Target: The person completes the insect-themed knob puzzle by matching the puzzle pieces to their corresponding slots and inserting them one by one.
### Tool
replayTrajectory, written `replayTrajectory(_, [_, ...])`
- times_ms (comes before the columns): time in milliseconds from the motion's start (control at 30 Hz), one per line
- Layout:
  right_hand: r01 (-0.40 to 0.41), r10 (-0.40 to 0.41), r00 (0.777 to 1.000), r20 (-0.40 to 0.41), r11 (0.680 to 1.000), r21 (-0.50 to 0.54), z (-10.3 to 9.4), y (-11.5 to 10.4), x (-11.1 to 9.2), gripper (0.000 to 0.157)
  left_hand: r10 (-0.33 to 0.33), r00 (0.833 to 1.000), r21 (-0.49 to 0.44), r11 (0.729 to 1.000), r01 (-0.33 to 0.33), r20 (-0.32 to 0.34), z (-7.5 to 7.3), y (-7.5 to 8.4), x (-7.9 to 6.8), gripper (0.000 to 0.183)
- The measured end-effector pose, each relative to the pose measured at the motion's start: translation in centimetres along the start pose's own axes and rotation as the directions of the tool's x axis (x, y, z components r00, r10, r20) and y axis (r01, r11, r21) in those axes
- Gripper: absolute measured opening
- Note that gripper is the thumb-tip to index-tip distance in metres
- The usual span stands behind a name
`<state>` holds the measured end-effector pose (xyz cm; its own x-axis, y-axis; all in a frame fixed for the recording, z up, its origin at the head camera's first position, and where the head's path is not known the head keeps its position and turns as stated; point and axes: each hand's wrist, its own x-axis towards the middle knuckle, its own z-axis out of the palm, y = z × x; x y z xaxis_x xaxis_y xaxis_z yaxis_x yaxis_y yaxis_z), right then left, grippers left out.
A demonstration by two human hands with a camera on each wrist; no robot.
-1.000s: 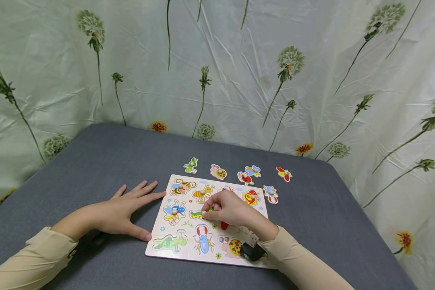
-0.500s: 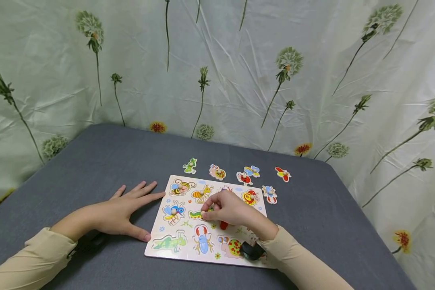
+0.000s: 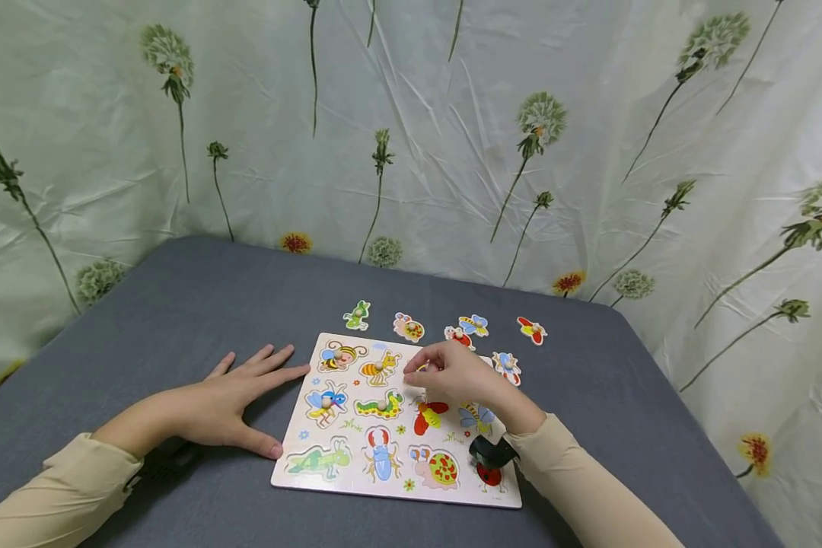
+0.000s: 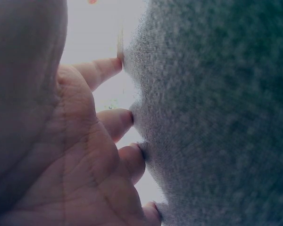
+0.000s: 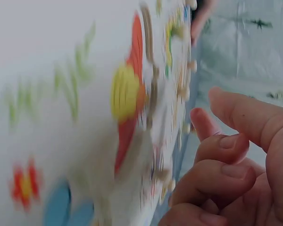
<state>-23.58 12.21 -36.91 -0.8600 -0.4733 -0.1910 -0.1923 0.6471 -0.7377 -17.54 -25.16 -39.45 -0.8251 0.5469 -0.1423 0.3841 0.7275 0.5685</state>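
My left hand (image 3: 222,403) lies on the grey table with its fingers spread. Its thumb and index fingertip are right at the left edge of a wooden insect peg puzzle board (image 3: 349,491). Over the board's upper right part hovers my right hand (image 3: 455,373), holding nothing. In the right wrist view a gap shows between its thumb (image 5: 245,113) and index finger, and the other fingers are curled. The green caterpillar piece (image 3: 368,409) sits in its recess, its knob uncovered. Nearby is the red and yellow insect picture (image 5: 125,94), without a knob.
Behind the board lie loose knobbed pieces: a green grasshopper (image 3: 358,314), a snail (image 3: 409,327), a blue-winged insect (image 3: 475,325), a partly hidden ladybug (image 3: 457,336) and a red-winged insect (image 3: 532,330). A blue beetle (image 3: 507,367) lies off the right edge. A floral curtain (image 3: 438,152) hangs behind.
My right hand has let go of the caterpillar's knob and moved up and to the right, uncovering the caterpillar and the red insect picture. My left hand stays at the board's edge.
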Motion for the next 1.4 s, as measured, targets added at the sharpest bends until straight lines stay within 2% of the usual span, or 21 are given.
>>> replayTrajectory(167, [0.005, -0.009, 0.996, -0.089, 0.999, -0.039, -1.9, 1.4, 0.1, 0.017, 0.004, 1.0, 0.003, 1.0, -0.004, 0.001, 0.1, 0.1, 0.0, 0.113])
replayTrajectory(367, [-0.042, 0.038, 0.984, -0.175, 0.999, -0.023, -4.3, 3.3, 0.1, 0.021, -0.003, 1.0, 0.009, 1.0, 0.003, 0.009, 0.1, 0.2, 0.0, 0.114])
replayTrajectory(467, [-0.075, 0.075, 0.975, -0.211, 0.997, 0.007, -5.5, 4.2, 0.0, 0.024, -0.006, 1.0, 0.012, 1.0, 0.006, 0.011, 0.1, 0.2, 0.0, 0.114])
replayTrajectory(700, [-0.136, 0.159, 0.949, -0.271, 0.985, 0.103, -8.3, 5.7, -0.2, 0.04, -0.003, 1.0, 0.011, 1.0, 0.003, 0.007, 0.1, 0.3, -0.1, 0.114])
replayTrajectory(800, [-0.165, 0.202, 0.928, -0.312, 0.976, 0.141, -9.5, 6.2, -0.2, 0.043, -0.003, 1.0, 0.009, 1.0, 0.003, 0.004, 0.0, 0.3, -0.1, 0.114])
replayTrajectory(1033, [-0.223, 0.271, 0.859, -0.433, 0.962, 0.16, -11.8, 8.6, -0.2, 0.047, -0.003, 1.0, 0.012, 1.0, 0.003, 0.005, 0.1, 0.2, -0.1, 0.114])
replayTrajectory(1233, [-0.297, 0.351, 0.795, -0.495, 0.937, 0.187, -13.0, 11.6, -0.2, 0.049, -0.003, 1.0, 0.025, 1.0, 0.003, -0.002, 0.1, 0.3, 0.0, 0.115])
replayTrajectory(1400, [-0.334, 0.395, 0.757, -0.521, 0.919, 0.212, -13.4, 13.1, 0.0, 0.048, -0.002, 1.0, 0.029, 1.0, 0.002, -0.004, 0.1, 0.3, -0.1, 0.115])
